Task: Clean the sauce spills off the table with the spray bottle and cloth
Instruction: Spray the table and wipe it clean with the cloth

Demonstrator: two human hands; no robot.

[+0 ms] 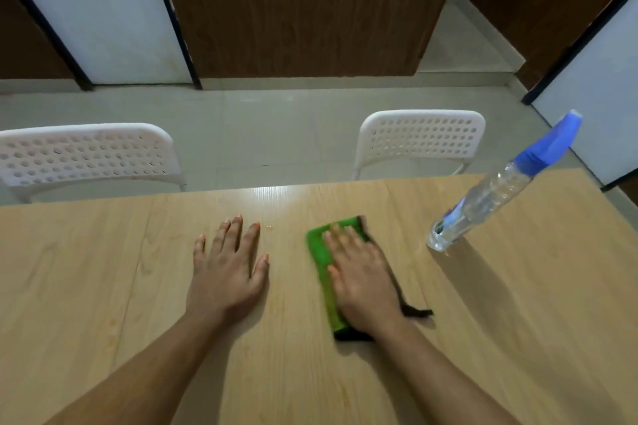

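A folded green cloth (321, 252) with a dark edge lies on the light wooden table (518, 321). My right hand (362, 279) presses flat on top of it, fingers slightly blurred. My left hand (228, 269) rests flat on the bare table to the left, fingers spread, holding nothing. A small orange sauce spot (268, 226) sits just beyond my left fingertips. Faint yellowish smears (112, 328) mark the table at the near left. A clear spray bottle (483, 203) with a blue trigger head stands on the table at the right, apart from both hands.
Two white perforated plastic chairs (86, 155) (419, 138) stand at the table's far edge. Beyond them is a grey tiled floor, brown wooden wall panels and white doors.
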